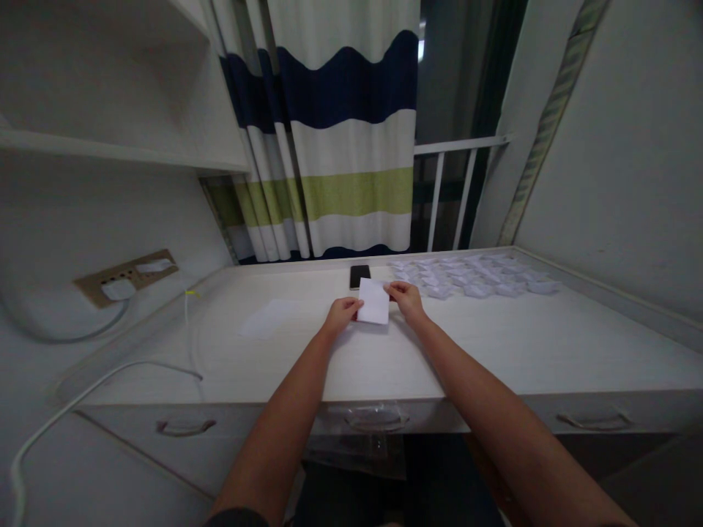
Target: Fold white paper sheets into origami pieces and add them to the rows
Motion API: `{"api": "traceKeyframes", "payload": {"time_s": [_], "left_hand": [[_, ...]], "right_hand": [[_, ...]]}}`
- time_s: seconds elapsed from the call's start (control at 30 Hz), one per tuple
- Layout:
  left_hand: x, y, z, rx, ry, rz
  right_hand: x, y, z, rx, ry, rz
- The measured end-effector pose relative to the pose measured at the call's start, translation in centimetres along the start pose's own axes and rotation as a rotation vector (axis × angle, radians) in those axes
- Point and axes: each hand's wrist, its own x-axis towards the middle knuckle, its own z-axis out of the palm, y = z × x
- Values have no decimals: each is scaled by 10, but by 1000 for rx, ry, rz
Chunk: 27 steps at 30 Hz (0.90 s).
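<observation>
A small white sheet of paper, roughly square, is held up just above the desk between both hands. My left hand pinches its left edge, thumb on the near face. On the upper right edge, my right hand grips it between thumb and fingers. Behind the paper lies a dark phone, partly covered from view. Rows of small folded white paper pieces spread over the back right of the desk. Several flat white sheets lie to the left of my left hand.
The white desk has drawers with handles along its front. A white cable crosses its left end, near a wall socket. A striped curtain and a white window rail stand behind; a shelf overhangs at left.
</observation>
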Motion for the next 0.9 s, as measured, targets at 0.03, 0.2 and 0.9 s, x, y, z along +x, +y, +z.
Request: {"api": "traceKeyframes", "payload": {"time_s": [0.03,0.2,0.9], "left_hand": [[0,0,0,4,3,14],[0,0,-1,-19,1,15],[-4,6,2,-63,-126,-94]], "right_hand": [[0,0,0,1,-5,1],[0,0,1,-11,-2,-7],[2,-4,-5,7,124,-35]]}}
